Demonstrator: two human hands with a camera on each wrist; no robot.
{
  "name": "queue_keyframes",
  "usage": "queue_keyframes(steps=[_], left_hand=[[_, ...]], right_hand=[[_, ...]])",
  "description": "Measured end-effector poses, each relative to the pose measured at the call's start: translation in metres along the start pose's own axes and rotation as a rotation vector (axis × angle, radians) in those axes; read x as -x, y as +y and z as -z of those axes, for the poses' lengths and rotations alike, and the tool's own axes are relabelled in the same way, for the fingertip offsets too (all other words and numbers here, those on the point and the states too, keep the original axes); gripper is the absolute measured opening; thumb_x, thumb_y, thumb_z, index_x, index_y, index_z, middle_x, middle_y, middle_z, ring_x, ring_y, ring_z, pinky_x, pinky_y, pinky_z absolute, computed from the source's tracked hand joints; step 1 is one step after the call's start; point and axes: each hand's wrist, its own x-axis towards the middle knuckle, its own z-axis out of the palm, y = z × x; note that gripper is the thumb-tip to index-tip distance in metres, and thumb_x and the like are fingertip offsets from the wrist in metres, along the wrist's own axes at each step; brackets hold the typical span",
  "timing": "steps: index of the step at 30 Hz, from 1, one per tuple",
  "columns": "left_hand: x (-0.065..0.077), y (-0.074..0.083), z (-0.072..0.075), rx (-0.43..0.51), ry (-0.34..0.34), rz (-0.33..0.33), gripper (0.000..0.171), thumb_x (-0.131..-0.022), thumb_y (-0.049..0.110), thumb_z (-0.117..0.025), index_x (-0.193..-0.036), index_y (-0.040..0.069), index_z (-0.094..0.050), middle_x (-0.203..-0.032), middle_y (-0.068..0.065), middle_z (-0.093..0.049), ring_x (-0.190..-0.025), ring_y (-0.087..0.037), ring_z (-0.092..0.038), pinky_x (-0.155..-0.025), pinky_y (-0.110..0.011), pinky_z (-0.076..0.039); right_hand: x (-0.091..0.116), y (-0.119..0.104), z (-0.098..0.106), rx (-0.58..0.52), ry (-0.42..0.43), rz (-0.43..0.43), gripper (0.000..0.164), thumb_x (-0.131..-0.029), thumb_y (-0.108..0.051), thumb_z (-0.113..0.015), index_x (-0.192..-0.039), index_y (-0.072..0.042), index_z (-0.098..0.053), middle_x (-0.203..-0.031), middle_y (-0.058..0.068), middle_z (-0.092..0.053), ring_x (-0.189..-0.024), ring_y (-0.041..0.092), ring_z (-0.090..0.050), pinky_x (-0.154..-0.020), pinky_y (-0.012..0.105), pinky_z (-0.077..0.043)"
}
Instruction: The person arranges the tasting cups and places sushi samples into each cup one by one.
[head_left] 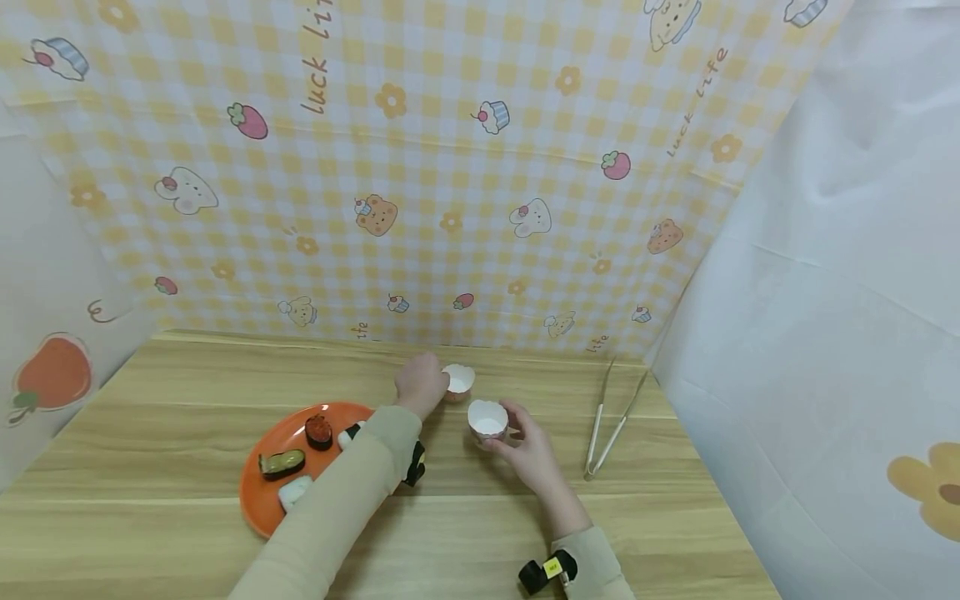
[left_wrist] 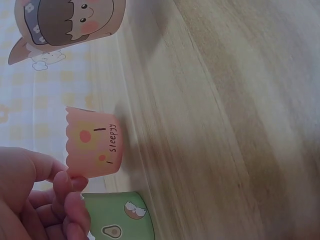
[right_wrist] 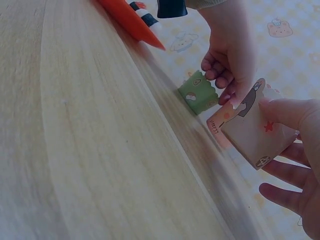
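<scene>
My left hand [head_left: 422, 385] pinches the scalloped rim of an orange-pink paper baking cup [left_wrist: 95, 142] marked "sleepyy" near the back of the table. A green baking cup [right_wrist: 199, 92] with avocado pictures stands beside it, hidden behind the left hand in the head view. Closer to me, the right hand [head_left: 536, 458] holds a beige baking cup [right_wrist: 257, 132] with a cartoon face, thumb on one side and fingers on the other. That cup's white inside faces up in the head view.
An orange plate [head_left: 255, 500] with several sushi pieces, among them one with red topping [head_left: 318, 432], lies at the left, partly under my left sleeve. Metal tongs [head_left: 600, 442] lie spread at the right. A patterned cloth [head_left: 450, 167] hangs behind the wooden table [head_left: 465, 542].
</scene>
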Motion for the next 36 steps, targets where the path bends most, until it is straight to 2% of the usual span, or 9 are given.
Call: queue_keyframes(steps=[7, 20, 29, 36], left_hand=[[0.0018, 0.0017, 0.0021, -0.023, -0.024, -0.001, 0.024, -0.087, 0.013, -0.061, -0.063, 0.009, -0.059, -0.068, -0.005, -0.057, -0.06, -0.02, -0.052, -0.045, -0.033, -0.044], [0.0024, 0.0046, 0.0018, -0.059, 0.002, -0.003, 0.014, -0.087, 0.012, -0.062, -0.076, 0.006, -0.068, -0.079, -0.008, -0.065, -0.07, -0.023, -0.06, -0.058, -0.041, -0.052], [0.003, 0.004, 0.0035, -0.042, -0.001, 0.009, 0.016, -0.086, 0.011, -0.061, -0.07, 0.007, -0.064, -0.073, -0.007, -0.061, -0.065, -0.022, -0.057, -0.051, -0.039, -0.05], [0.0072, 0.0018, 0.0051, -0.038, -0.015, 0.006, 0.024, -0.088, 0.012, -0.06, -0.064, 0.009, -0.059, -0.067, -0.005, -0.057, -0.058, -0.019, -0.052, -0.044, -0.032, -0.043]], right_hand=[[-0.0006, 0.0, -0.0009, 0.01, 0.004, -0.003, 0.069, -0.078, -0.02, -0.08, -0.137, -0.006, -0.048, -0.121, 0.011, -0.061, -0.11, 0.025, -0.056, -0.089, 0.046, -0.048], [-0.0004, 0.0009, -0.0004, 0.012, -0.001, 0.003, 0.07, -0.078, -0.022, -0.08, -0.137, -0.004, -0.047, -0.122, 0.012, -0.061, -0.111, 0.026, -0.056, -0.089, 0.047, -0.047], [-0.0006, -0.0002, -0.0005, 0.008, -0.006, 0.007, 0.071, -0.078, -0.021, -0.08, -0.138, -0.002, -0.046, -0.122, 0.012, -0.06, -0.11, 0.026, -0.056, -0.089, 0.048, -0.047], [0.0001, 0.0001, -0.0006, 0.006, -0.004, 0.005, 0.069, -0.079, -0.021, -0.079, -0.137, -0.003, -0.047, -0.121, 0.012, -0.061, -0.11, 0.028, -0.056, -0.089, 0.049, -0.048]])
